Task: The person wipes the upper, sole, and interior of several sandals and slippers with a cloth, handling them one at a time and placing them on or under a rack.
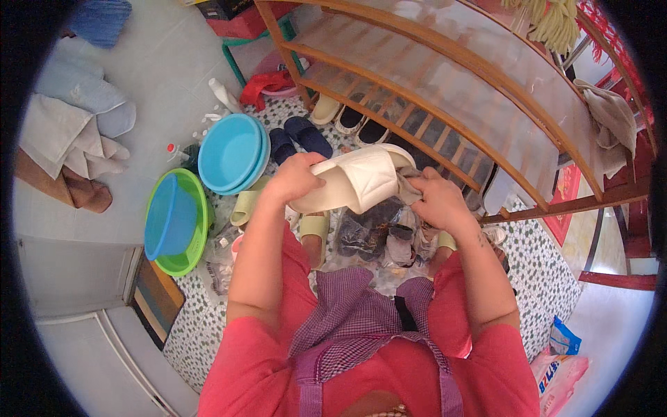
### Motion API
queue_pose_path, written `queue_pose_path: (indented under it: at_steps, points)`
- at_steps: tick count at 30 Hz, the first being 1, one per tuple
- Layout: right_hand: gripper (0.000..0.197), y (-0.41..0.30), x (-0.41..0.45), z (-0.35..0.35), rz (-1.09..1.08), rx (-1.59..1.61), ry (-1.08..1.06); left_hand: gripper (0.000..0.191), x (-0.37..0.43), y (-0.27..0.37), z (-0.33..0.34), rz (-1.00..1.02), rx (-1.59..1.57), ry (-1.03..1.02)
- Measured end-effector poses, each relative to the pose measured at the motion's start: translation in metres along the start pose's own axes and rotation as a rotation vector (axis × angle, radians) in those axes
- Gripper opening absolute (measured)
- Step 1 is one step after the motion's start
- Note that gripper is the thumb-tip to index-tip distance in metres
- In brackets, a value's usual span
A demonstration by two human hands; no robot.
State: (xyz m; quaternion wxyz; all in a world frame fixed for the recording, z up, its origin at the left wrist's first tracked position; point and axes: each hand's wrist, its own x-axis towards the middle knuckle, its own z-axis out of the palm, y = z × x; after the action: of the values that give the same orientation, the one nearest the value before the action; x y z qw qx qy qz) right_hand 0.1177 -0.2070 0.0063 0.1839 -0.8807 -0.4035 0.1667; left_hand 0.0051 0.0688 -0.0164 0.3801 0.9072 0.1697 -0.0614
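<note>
A cream slide slipper [371, 176] is held up in front of me, its wide strap facing upward. My left hand [298, 180] grips it at one end, thumb on the footbed. At the other end my right hand [436, 197] presses a crumpled grey-brown cloth [408, 185] against the slipper. Below them on the floor lie dark shoes wrapped in clear plastic [367, 229]. Beside these is a grey item [400, 246], partly covered, that I cannot identify for certain.
A wooden shoe rack [385, 117] with slatted shelves stands ahead, shoes on its lowest level. Navy slippers [300, 138] sit before it. Stacked blue basins [229, 154] and a green basin [200, 250] stand at left. Cloths [68, 140] hang on the left wall. Plastic bags [560, 372] lie at right.
</note>
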Motion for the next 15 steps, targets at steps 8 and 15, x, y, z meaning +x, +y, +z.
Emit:
queue_pose_path:
  at_steps: [8, 15]
  points:
    - [0.04, -0.004, 0.004, -0.009, -0.013, -0.015, 0.117, 0.048, 0.036, -0.05, -0.017, -0.307, -0.495, -0.187]
    - [0.041, 0.014, 0.006, -0.011, -0.03, 0.057, 0.221, 0.046, 0.078, -0.128, -0.009, -0.631, -0.63, 0.224]
